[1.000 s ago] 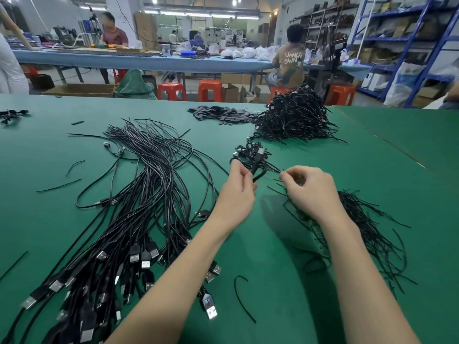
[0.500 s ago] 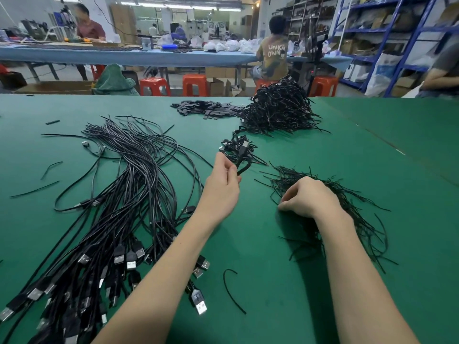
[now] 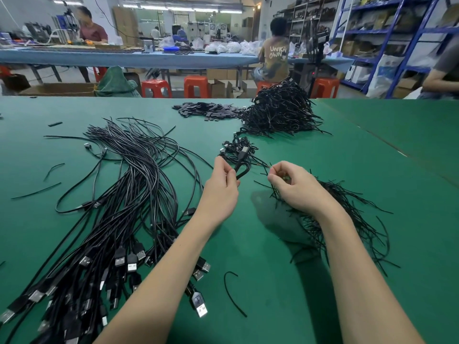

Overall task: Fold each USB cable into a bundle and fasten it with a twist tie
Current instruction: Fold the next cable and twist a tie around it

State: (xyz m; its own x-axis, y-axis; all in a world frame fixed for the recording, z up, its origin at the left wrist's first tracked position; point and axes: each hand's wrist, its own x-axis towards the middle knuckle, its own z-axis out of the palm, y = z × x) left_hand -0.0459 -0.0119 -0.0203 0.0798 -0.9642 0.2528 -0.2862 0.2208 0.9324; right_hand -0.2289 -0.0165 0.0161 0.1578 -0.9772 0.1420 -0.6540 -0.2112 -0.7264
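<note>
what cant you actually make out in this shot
Head view only:
- Whether the right hand holds a twist tie: its curled fingers hide it.
- How many folds the cable bundle has: the left hand covers its lower end.
- Loose USB cables: cut off by the bottom left edge.

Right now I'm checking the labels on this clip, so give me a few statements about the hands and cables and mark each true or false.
1. The left hand holds a folded cable bundle. True.
2. The right hand lies flat and open on the table. False: its fingers are curled, pinching a thin twist tie.
3. The loose twist ties lie under the right forearm. True.
4. The unfolded USB cables lie right of both hands. False: they lie to the left.
5. The big finished pile sits at the table's near edge. False: it sits far back.
</note>
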